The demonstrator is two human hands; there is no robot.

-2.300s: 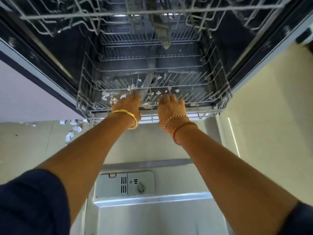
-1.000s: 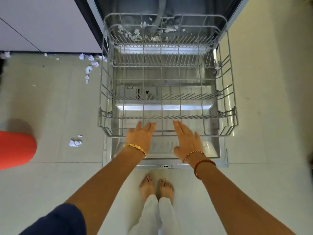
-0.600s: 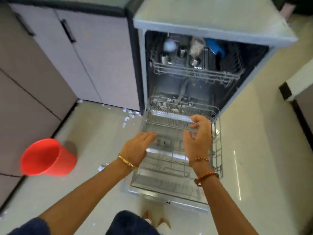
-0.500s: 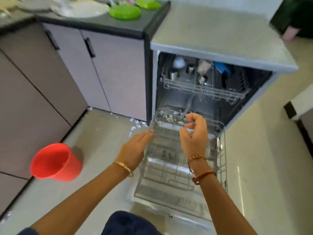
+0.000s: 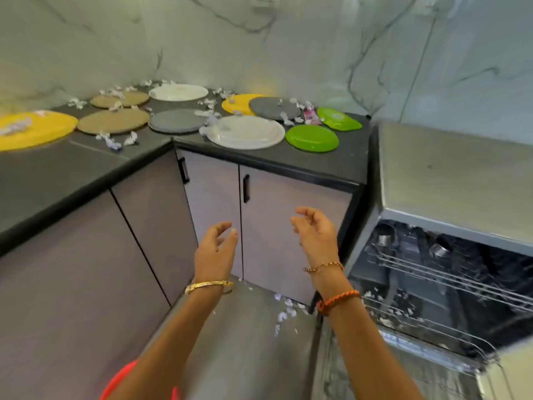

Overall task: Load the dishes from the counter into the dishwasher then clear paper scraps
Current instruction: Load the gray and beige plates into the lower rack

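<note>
A dark L-shaped counter (image 5: 326,163) runs across the upper left and centre of the frame, backed by a pale marble-veined wall (image 5: 317,47) with a socket (image 5: 264,0) at the top edge. Grey cabinet doors (image 5: 285,235) with black handles stand below it. On the counter lie the dishes: 2 white plates (image 5: 246,131), 2 grey plates (image 5: 176,121), 2 tan plates (image 5: 113,121), 2 green plates (image 5: 312,138) and 2 yellow plates (image 5: 34,129), the left one blurred. Paper scraps (image 5: 115,141) are scattered among and on them; more lie on the floor (image 5: 245,327) at the cabinet foot. At right the dishwasher (image 5: 450,180) stands open, its upper rack (image 5: 450,272) holding cups and its lower rack (image 5: 427,327) drawn out with scraps in it. Lower centre, the left hand (image 5: 215,252) and right hand (image 5: 315,233) hang in front of the cabinet doors, well below the dishes, fingers loosely curled, holding nothing. A red object (image 5: 121,379) shows at the bottom edge, mostly hidden by the left forearm.
</note>
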